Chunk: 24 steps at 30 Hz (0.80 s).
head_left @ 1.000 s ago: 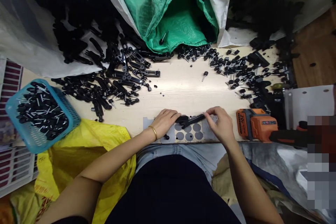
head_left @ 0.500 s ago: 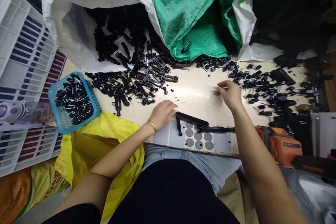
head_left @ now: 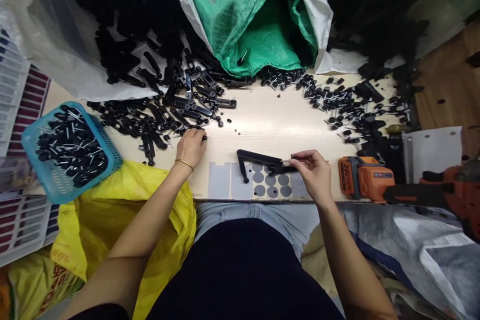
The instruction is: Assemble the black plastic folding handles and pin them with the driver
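My left hand is at the near edge of the heap of black hinged arms, fingers curled down over a small black part that they partly hide. Between the fingertips of my right hand is a thin silver pin, its tip at the right end of a long black arm. That arm lies bent on the table, with a shorter leg angled toward me. Another dark piece lies beneath it, partly covered by my fingers.
Black knobs with metal shafts are scattered at the right, and more fill a blue basket at the left. White and green sacks stand behind. An orange power tool lies right; a yellow bag hangs left.
My right hand has come down and toward me, bringing the pin to the arm's end. My left hand has moved left to the heap's edge. The camera view has shifted right.
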Motion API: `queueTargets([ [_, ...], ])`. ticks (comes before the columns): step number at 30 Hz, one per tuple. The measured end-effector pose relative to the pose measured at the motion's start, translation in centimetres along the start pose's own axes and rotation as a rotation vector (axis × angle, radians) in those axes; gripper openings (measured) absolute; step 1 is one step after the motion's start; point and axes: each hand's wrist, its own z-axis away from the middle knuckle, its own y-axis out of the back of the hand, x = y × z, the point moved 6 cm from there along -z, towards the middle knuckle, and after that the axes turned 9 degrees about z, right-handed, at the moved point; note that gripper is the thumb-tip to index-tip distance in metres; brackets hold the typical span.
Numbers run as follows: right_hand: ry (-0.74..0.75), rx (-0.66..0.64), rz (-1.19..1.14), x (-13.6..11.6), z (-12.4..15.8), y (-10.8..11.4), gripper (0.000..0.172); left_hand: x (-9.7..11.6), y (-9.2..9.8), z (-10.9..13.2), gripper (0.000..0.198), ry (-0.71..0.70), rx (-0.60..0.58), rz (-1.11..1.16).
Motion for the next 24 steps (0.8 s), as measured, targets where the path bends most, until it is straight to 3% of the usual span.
queueTargets([
  [3, 0.163, -0.001, 0.27, -1.1, 0.0, -0.3, 0.022, -0.1, 0.5, 0.3, 0.019, 0.005, 0.063, 0.095],
  [6, 0.438, -0.047, 0.523, -2.8, 0.4, -1.0, 0.015, -0.6, 0.6, 0.7, 0.02, 0.048, 0.055, 0.174],
  [10, 0.702, -0.127, 0.72, -3.5, 1.2, -2.8, 0.014, -1.4, 1.1, 1.1, 0.022, 0.065, 0.06, 0.255],
  [16, 0.699, 0.062, 0.779, -2.1, 1.6, -3.8, 0.014, -2.6, 3.0, -0.3, 0.017, 0.098, 0.203, 0.238],
  [21, 0.736, 0.081, 0.7, -1.8, 2.4, -3.7, 0.035, -1.8, 3.2, -2.4, 0.018, 0.047, 0.156, 0.156],
  [24, 0.738, 0.119, 0.688, -1.6, 2.9, -3.2, 0.051, -0.4, 2.9, -1.8, 0.014, -0.04, 0.105, 0.158],
])
